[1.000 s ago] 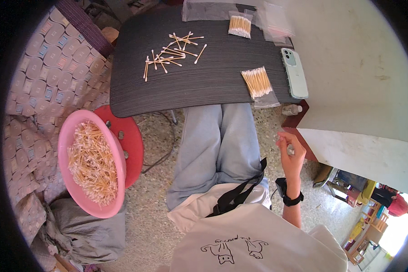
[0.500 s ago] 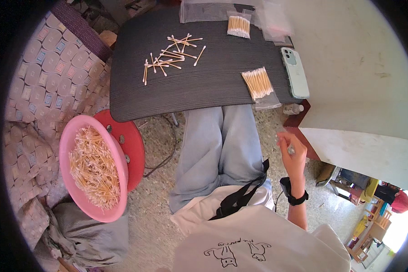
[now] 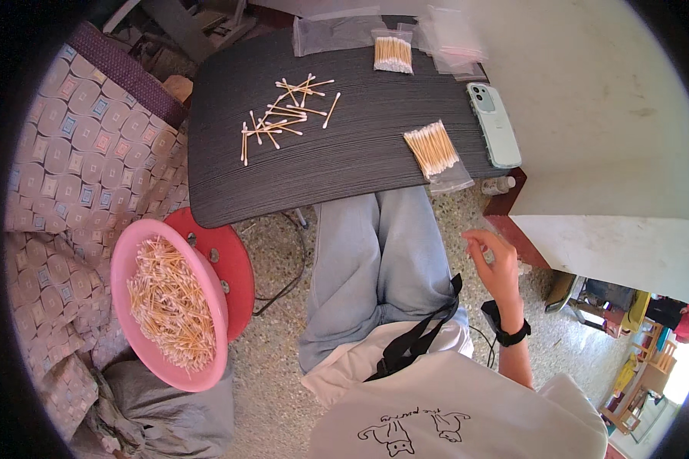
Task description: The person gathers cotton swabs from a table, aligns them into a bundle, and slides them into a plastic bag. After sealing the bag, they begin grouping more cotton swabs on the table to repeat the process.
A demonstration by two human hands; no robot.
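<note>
My right hand hangs in the air to the right of my knees, below the table's near right corner. Its fingers are loosely curled, with a gap by the thumb, and I see nothing held in them. My left hand is out of view. Nearest that hand on the table lies a clear bag of cotton swabs, its empty end over the front edge. A second bag of cotton swabs is at the back. Loose cotton swabs lie scattered on the left half of the black table.
A pink basin heaped with cotton swabs rests on a red stool at my left. Empty clear bags lie along the back edge, and more plastic bags at the back right. A phone and small bottle are by the wall.
The view has shifted slightly, so the table front and basin sit lower in the picture. My right hand has turned a little, still curled and away from the table. The swabs have not visibly moved.
</note>
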